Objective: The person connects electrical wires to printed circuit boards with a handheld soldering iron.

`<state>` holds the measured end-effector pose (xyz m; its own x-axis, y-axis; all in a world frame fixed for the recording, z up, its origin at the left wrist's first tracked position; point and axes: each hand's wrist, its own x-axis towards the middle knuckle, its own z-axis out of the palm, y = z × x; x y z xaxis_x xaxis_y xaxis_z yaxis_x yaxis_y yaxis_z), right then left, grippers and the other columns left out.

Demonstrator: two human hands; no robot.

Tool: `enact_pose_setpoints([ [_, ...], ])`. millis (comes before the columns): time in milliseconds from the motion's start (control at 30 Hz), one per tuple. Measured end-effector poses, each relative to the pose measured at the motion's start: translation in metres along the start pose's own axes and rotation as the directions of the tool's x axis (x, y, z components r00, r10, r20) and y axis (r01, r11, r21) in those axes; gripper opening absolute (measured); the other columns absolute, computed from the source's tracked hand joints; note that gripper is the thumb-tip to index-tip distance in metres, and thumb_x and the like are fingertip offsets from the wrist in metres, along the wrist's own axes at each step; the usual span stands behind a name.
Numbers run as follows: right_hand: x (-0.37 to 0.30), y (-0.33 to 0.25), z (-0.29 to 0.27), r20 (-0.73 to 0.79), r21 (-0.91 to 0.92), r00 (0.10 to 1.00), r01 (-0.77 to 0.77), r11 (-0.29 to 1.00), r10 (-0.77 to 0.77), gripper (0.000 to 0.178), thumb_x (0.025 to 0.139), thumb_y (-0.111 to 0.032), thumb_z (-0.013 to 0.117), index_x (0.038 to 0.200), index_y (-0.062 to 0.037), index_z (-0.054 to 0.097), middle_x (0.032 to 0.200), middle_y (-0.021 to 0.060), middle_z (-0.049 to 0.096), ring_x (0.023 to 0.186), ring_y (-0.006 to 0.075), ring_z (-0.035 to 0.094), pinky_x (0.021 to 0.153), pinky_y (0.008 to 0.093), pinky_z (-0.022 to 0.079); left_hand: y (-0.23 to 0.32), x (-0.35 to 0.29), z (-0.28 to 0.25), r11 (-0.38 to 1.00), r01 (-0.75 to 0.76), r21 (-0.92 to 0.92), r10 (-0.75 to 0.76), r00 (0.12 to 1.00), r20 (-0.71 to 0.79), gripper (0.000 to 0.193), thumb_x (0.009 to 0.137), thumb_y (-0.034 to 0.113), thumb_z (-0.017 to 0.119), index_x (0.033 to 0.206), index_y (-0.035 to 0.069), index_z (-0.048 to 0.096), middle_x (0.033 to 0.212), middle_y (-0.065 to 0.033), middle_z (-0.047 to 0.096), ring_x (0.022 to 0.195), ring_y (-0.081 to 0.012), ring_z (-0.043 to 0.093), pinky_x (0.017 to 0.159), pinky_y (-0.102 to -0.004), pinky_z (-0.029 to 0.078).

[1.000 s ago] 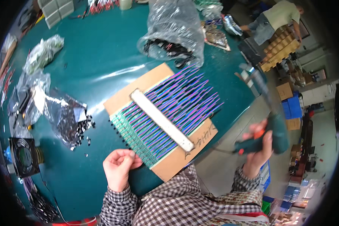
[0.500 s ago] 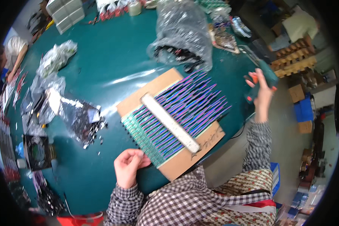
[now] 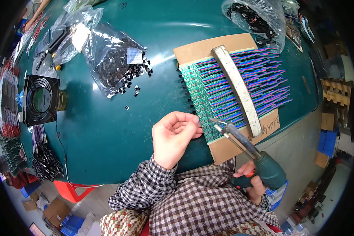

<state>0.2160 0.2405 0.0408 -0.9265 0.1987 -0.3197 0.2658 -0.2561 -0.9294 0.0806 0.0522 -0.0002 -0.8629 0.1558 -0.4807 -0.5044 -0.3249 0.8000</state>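
Soldering gun (image 3: pixel 270 171), tip at green boards (image 3: pixel 197 90).
Right hand (image 3: pixel 256 185): fingers wrapped round gun. Left hand (image 3: pixel 173 135): fingers pinched narrow beside boards, contents unclear.

A glossy dark-green tabletop (image 3: pixel 114 137) carries a flat brown cardboard sheet (image 3: pixel 196 50), a crinkled clear plastic bag (image 3: pixel 106 59), small black rectangular pieces (image 3: pixel 136 91) scattered beside it, a square black-framed fan (image 3: pixel 41 99) and a bundle of thin black cables (image 3: pixel 47 165)

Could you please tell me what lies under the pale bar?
Blue and pink wires emerge on both sides of the pale bar, and cardboard shows around its two ends; whatever lies directly beneath is covered.
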Motion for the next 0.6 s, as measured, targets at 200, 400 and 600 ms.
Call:
enact_pose_setpoints([
  [200,-0.0021,0.0066,0.0051,0.007,-0.061,0.998,-0.063,0.996,0.064,0.037,0.078,-0.031,0.058,0.083,0.0045,0.050,0.082,0.0151,0.049,0.076,0.0214,0.053,0.067,0.0345,0.053,0.0016,0.0013,-0.0009,0.999,0.029,-0.032,-0.029,0.999,0.015,0.014,0.082,0.007,0.057,0.085,-0.007,0.055,0.075,-0.0109,0.061,0.064,-0.0148,0.061,0.061,-0.0249,0.052],
  [400,0.0007,0.0045,0.0096,-0.046,-0.077,0.995,-0.092,0.993,0.088,0.036,0.077,-0.031,0.058,0.082,0.0035,0.050,0.081,0.0143,0.049,0.074,0.0211,0.053,0.068,0.0345,0.052,0.0019,0.0029,0.0000,0.998,0.046,-0.049,-0.046,0.999,0.012,0.013,0.081,0.006,0.056,0.084,-0.007,0.054,0.074,-0.0108,0.061,0.065,-0.0143,0.061,0.061,-0.0244,0.052],
  [600,0.0029,0.0019,0.0131,-0.045,-0.094,0.993,-0.111,0.989,0.107,0.036,0.077,-0.031,0.059,0.082,0.0037,0.050,0.079,0.0130,0.049,0.073,0.0210,0.053,0.068,0.0344,0.052,0.0014,0.0035,0.0000,0.998,0.047,-0.049,-0.047,0.999,0.012,0.012,0.081,0.005,0.056,0.084,-0.006,0.055,0.074,-0.0104,0.061,0.065,-0.0140,0.061,0.061,-0.0243,0.052],
])
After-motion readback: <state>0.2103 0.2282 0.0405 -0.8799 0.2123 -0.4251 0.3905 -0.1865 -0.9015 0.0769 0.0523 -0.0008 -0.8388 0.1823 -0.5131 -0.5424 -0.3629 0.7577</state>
